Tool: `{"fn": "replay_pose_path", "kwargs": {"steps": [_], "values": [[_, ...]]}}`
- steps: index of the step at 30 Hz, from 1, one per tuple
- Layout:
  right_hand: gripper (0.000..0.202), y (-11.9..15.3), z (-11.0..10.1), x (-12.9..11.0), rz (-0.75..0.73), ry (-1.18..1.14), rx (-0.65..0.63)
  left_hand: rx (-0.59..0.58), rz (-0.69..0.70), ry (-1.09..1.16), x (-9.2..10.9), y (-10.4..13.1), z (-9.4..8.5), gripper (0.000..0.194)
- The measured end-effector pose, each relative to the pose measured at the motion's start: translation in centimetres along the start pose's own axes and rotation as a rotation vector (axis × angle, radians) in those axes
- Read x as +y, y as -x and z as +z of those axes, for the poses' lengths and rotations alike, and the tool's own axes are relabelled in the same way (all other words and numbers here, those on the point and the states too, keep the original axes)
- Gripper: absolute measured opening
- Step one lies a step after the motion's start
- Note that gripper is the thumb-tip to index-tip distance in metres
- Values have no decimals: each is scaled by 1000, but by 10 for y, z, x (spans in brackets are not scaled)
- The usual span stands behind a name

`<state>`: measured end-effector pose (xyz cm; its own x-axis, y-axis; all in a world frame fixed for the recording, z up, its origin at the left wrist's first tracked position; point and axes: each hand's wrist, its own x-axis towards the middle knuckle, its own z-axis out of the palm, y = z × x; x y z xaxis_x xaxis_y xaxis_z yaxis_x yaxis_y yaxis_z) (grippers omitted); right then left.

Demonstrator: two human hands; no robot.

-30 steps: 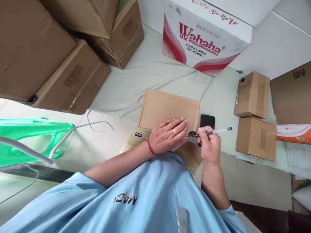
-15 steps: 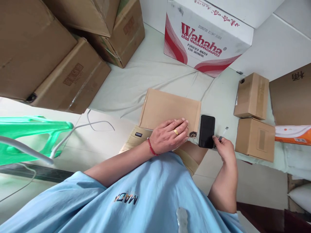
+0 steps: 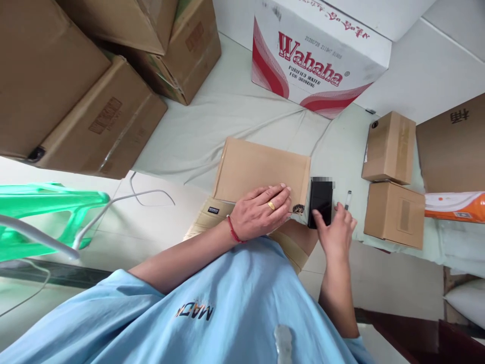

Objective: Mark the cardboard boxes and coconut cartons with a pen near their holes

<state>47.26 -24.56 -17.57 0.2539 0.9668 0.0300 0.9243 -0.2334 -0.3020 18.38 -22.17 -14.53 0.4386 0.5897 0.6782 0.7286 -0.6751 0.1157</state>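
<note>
My left hand (image 3: 260, 213), with a ring and a red wrist string, lies flat on the lower right part of a thin brown cardboard box (image 3: 261, 164). The box rests at the table's near edge and has a small dark round mark at one corner. Right of it lies a black phone (image 3: 321, 202), screen up. My right hand (image 3: 335, 230) is at the phone's lower end, thumb over its near edge and the other fingers apart from it. A small pen-like thing (image 3: 348, 199), dark at one end and pale along its length, lies just beyond those fingers.
A white and red water carton (image 3: 314, 65) stands at the back. Large brown cartons (image 3: 109, 121) are stacked on the left. Two small boxes (image 3: 394, 215) sit at the right, near an orange and white pack (image 3: 454, 206). A green plastic stool (image 3: 53, 217) stands at lower left.
My right hand has let go of the small pen-like thing, which now lies on the table, and moved left onto the phone's edge. My left hand stays on the box.
</note>
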Motion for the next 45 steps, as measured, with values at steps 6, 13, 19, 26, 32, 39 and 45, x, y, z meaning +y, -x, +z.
{"fn": "replay_pose_path", "kwargs": {"steps": [6, 13, 19, 26, 32, 39, 45], "values": [[102, 12, 24, -17, 119, 61, 6, -5, 0, 40, -1, 4, 1, 22], [92, -11, 25, -6, 163, 16, -19, 38, 15, 30, -1, 5, 3, 18], [91, -14, 23, -12, 222, -82, 2, 10, 22, 64, -2, 9, 4, 20], [81, 11, -2, -26, 364, -601, -26, 6, 41, 5, -3, 8, 3, 19], [76, 60, -29, -68, 178, -794, 44, 3, 24, 59, -2, 12, 6, 23], [83, 82, -24, -95, 31, -602, 65, -3, 42, 2, -2, 9, 4, 19], [84, 82, -25, -99, 61, -616, 78, 4, 37, -2, -3, 8, 4, 19]]}}
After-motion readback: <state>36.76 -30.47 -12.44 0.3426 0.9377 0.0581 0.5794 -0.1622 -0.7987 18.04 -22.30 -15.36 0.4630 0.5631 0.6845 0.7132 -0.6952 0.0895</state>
